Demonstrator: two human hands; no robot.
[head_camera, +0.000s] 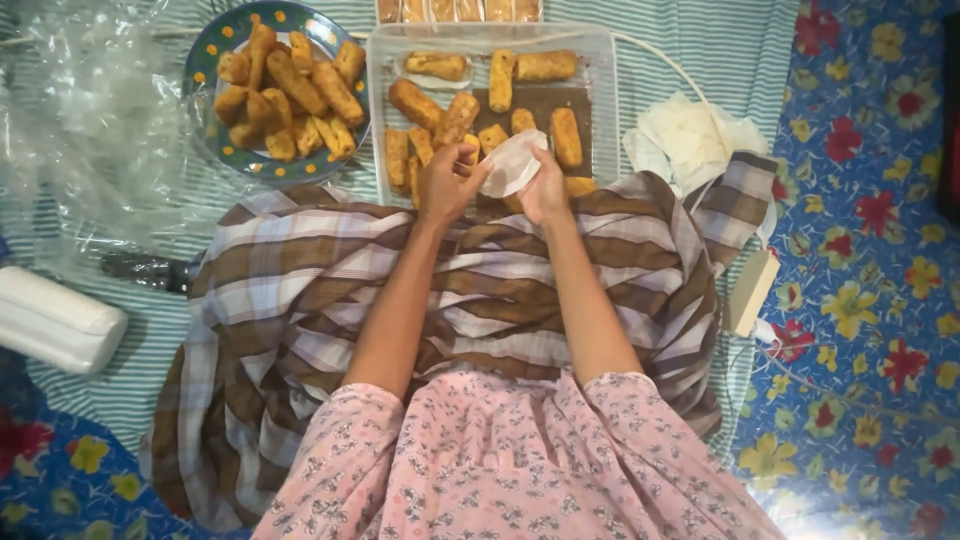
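Wrapper (512, 163): white, thin, pinched between left hand (447, 183) and right hand (545, 187), both closed on its edges. Tray (600, 80) of fried rolls (415, 102) just beyond the fingers. Best handled by keeping the mouth spread and edges taut.
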